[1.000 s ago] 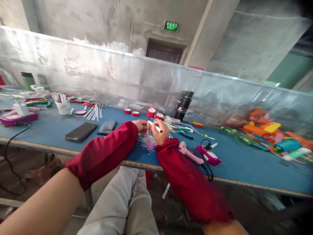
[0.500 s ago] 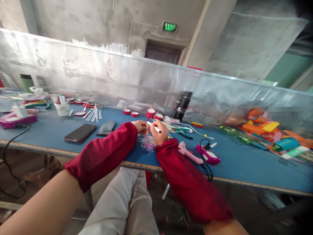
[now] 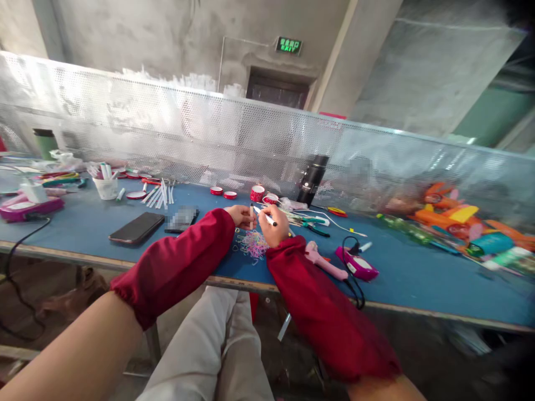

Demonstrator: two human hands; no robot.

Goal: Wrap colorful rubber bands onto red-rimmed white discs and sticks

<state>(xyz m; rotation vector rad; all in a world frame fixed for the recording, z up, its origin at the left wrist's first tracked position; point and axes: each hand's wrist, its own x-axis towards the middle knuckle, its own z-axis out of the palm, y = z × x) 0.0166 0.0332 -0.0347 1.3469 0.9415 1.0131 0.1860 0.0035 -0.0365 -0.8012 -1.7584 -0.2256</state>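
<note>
Concrete walls, green exit sign over a dark doorway, perforated metal screen (image 3: pixel 234 139) along the back edge of a blue counter (image 3: pixel 418 273).

Head view: both forearms in dark red sleeves reach in over the counter's near edge. Right hand (image 3: pixel 273 225) has its grip closed around a white pen with a black tip (image 3: pixel 264 216), held slanted, tip end toward the right. Left hand (image 3: pixel 240 215) is pinched shut on a small white stick (image 3: pixel 251 214), held roughly upright just beside the pen; whether the two pieces touch is too small to tell. Both hands sit just above a pile of small coloured elastic bands (image 3: pixel 253 243) on the counter.

Left of the hands: black phone (image 3: pixel 136 228) lying flat, white cup (image 3: pixel 106 186) holding sticks, loose white sticks (image 3: pixel 161 194) near it. Behind the hands: red-and-white tape rolls (image 3: pixel 258 193), black flask (image 3: pixel 312 179) against the screen. Right of the hands: pink tool (image 3: pixel 324 261), magenta device (image 3: pixel 357 263) with a black cable, green-handled pliers (image 3: pixel 312 223). Far right: blurred orange and yellow toys (image 3: pixel 451 214).
</note>
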